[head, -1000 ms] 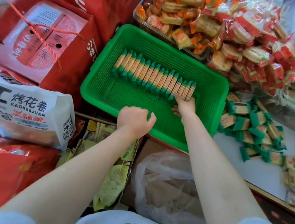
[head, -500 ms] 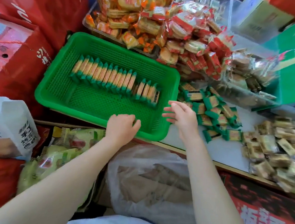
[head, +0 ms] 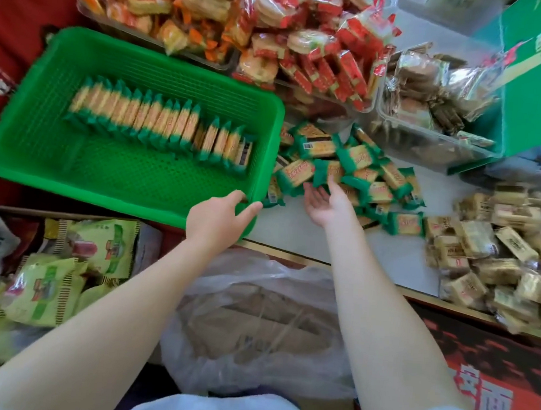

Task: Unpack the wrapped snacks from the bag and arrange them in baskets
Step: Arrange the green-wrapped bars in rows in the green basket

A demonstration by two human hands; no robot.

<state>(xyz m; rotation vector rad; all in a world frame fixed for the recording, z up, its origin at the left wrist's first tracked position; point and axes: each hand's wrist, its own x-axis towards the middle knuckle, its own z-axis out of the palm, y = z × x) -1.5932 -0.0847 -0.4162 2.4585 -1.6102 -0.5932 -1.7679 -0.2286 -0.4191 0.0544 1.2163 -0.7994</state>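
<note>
Hands at the green basket (head: 24, 150) and the loose snack pile.

Her left hand (head: 217, 220) curls over the basket's near corner, gripping the rim; the right hand (head: 326, 202) lies palm-up, fingers loose, touching the green-wrapped snacks (head: 356, 166) on the white table (head: 397, 257) beside it. A neat row of snacks (head: 159, 125) stands inside the basket.

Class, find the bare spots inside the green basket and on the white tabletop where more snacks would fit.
Basket: the near half, in front of the snack row. Tabletop: the strip between the green-wrapped pile and tan pile. Behind these, heaped trays crowd everything.
</note>
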